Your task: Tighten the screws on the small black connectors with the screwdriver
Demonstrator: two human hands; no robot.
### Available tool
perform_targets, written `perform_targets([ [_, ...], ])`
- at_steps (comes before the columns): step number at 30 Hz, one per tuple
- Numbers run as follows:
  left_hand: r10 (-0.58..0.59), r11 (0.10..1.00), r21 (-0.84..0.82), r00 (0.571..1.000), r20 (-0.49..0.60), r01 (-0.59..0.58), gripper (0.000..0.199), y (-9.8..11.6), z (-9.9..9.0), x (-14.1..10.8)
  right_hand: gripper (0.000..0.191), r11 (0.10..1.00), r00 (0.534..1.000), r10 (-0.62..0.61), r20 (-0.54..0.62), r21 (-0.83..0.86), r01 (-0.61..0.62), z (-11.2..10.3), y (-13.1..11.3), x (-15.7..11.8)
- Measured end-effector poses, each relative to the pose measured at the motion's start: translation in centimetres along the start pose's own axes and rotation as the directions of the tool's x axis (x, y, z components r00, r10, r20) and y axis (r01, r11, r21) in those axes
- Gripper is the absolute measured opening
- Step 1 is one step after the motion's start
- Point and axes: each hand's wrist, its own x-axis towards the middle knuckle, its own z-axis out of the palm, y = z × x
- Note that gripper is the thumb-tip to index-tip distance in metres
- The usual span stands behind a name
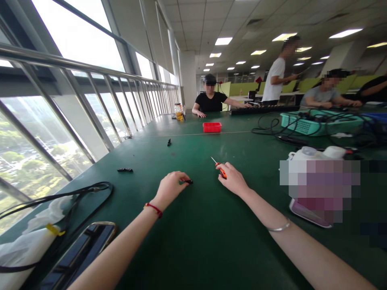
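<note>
My left hand is closed in a pinch around a small black part, whose kind I cannot make out; its end sticks out past the fingertips. My right hand grips a screwdriver by its orange and black handle, the thin metal shaft pointing away and to the left. Both hands are just above or on the green tabletop, apart from each other. Two more small black pieces lie beyond my left hand, one piece to the left and another piece farther off.
A red tray sits ahead. On the right stand a bottle, partly blurred, and a teal basket with black cables. A phone and cable lie at left. Across the table sits a person in black.
</note>
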Motion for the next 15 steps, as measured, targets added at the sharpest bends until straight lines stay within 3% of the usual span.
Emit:
perform_targets([
  [5, 0.111, 0.992, -0.055, 0.993, -0.036, -0.113, 0.014, 2.8, 2.9, 1.6, 0.027, 0.999, 0.998, -0.009, -0.066, 0.046, 0.012, -0.2, -0.1, -0.1],
  [9, 0.116, 0.979, -0.154, 0.986, -0.118, -0.134, 0.015, 2.8, 4.1, 1.5, 0.023, 0.996, 0.996, -0.079, -0.034, 0.036, 0.08, -0.2, -0.4, -0.1],
  [15, 0.139, 0.969, -0.186, 0.981, -0.133, -0.163, 0.013, 2.5, 4.4, 1.5, 0.019, 0.977, 0.978, -0.204, 0.037, 0.075, 0.201, -0.3, -1.4, -0.3],
])
